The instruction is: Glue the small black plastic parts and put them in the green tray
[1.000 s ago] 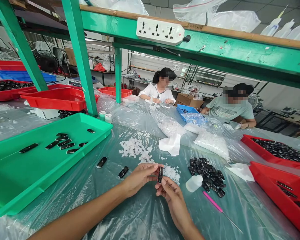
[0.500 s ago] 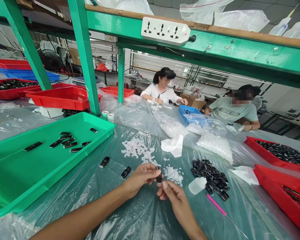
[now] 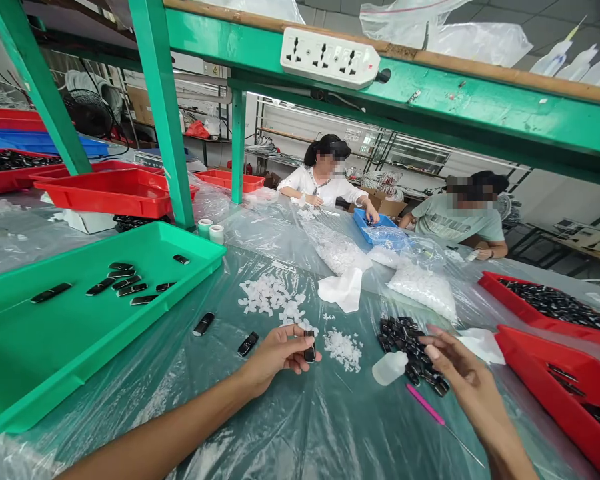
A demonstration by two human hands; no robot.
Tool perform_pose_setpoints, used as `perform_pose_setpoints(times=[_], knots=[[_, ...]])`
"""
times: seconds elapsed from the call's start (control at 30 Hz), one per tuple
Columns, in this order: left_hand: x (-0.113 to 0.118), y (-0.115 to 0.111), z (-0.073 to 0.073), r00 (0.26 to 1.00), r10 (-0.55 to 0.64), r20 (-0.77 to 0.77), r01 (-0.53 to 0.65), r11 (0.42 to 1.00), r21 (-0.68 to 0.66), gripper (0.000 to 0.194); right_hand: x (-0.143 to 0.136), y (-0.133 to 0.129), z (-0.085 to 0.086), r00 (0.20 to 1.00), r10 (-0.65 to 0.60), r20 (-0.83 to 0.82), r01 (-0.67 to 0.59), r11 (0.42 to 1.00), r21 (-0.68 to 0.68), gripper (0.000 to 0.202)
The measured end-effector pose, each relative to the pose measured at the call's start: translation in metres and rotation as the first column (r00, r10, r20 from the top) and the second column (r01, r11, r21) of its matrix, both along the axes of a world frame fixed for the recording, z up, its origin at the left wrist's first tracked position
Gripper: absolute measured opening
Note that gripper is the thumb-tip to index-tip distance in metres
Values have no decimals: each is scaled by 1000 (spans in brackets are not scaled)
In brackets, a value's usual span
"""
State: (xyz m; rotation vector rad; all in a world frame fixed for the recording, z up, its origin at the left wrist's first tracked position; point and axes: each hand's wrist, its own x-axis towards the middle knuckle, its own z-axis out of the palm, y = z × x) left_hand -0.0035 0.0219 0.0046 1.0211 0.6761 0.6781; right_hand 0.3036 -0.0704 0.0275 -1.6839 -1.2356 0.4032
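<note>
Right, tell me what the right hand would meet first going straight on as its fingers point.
The right hand would likely meet the pile of black pieces first; it overlaps the pile's edge in this view, though whether they touch is unclear.

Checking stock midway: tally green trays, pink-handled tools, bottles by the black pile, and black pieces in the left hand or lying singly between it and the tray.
Green tray: 1
Pink-handled tool: 1
Bottle: 1
Black piece in left hand: 1
Black pieces lying singly: 2
Total: 6
</note>
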Motion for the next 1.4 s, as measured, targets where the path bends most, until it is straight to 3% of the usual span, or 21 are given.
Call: perform_pose_setpoints(times=[0.13, 0.27, 0.43, 0.57, 0.7, 0.87, 1.0, 1.23, 1.4], knots=[[1, 0, -3, 1000, -8, -1, 8, 1000, 9, 30, 20, -5, -16, 966, 250, -60, -256, 917, -306, 59], [1, 1, -4, 1000, -12, -8, 12, 999, 41, 32, 12, -1, -31, 916, 390, -91, -395, 839, -373, 45], [4, -2, -9, 999, -26, -40, 32, 984, 175, 38, 1, 13, -44, 931, 360, -63, -355, 848, -394, 36], [6, -8, -10, 997, -14, -78, 41, 933, 358, 30, -15, 18, -44, 957, 274, -97, -291, 906, -308, 34], [4, -13, -6, 981, 12, -191, 79, 885, 459, 27, -43, 19, -34, 931, 222, -290, -268, 955, -129, 34], [5, -15, -1, 965, 33, -259, 104, 861, 498, 27, -74, 15, -28, 780, 238, -579, -253, 966, 57, 48], [6, -16, -1, 957, 67, -284, 93, 851, 516, 26, -93, 10, -28, 652, 315, -690, -243, 949, 203, 50], [7, -15, -5, 946, 138, -295, 60, 817, 574, 20, -104, 12, -33, 646, 310, -698, -218, 951, 220, 50], [6, -15, -5, 945, 133, -300, 62, 825, 562, 23, -105, 14, -41, 505, 370, -780, -264, 927, 269, 26]])
